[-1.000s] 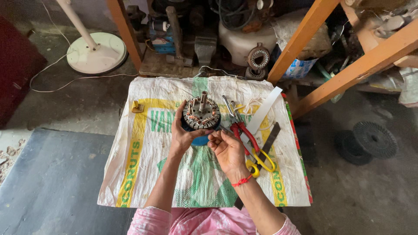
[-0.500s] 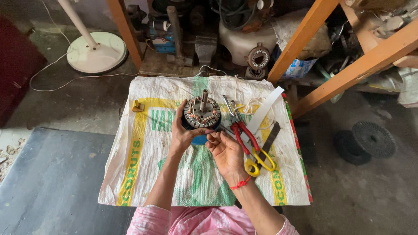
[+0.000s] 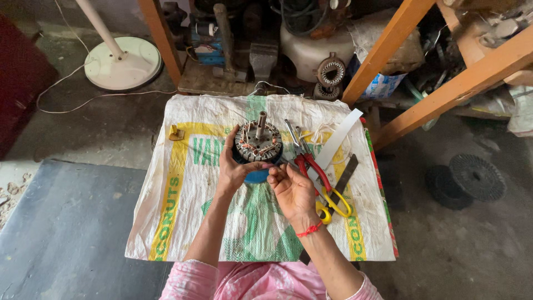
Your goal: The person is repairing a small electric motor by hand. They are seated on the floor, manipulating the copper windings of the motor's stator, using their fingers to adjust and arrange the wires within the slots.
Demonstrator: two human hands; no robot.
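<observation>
A round motor stator (image 3: pixel 258 143) with copper windings and an upright steel shaft stands on a white woven sack (image 3: pixel 183 211) spread over a low table. My left hand (image 3: pixel 233 166) cups the stator's near left side and holds it. My right hand (image 3: pixel 291 189), with a red thread at the wrist, has its fingertips pinched together at the stator's near right edge; what they pinch is too small to tell. A blue round object (image 3: pixel 257 176) peeks out under the stator.
Red-handled pliers (image 3: pixel 311 166), yellow-handled scissors (image 3: pixel 333 203), a white strip (image 3: pixel 338 139) and a dark flat file (image 3: pixel 345 175) lie right of the stator. A small brass piece (image 3: pixel 176 133) sits at the sack's left. Wooden frame legs, motor parts and a white fan base (image 3: pixel 122 64) stand behind.
My right hand has moved slightly up and left, closer to the stator's edge. The left hand and the stator stay in place.
</observation>
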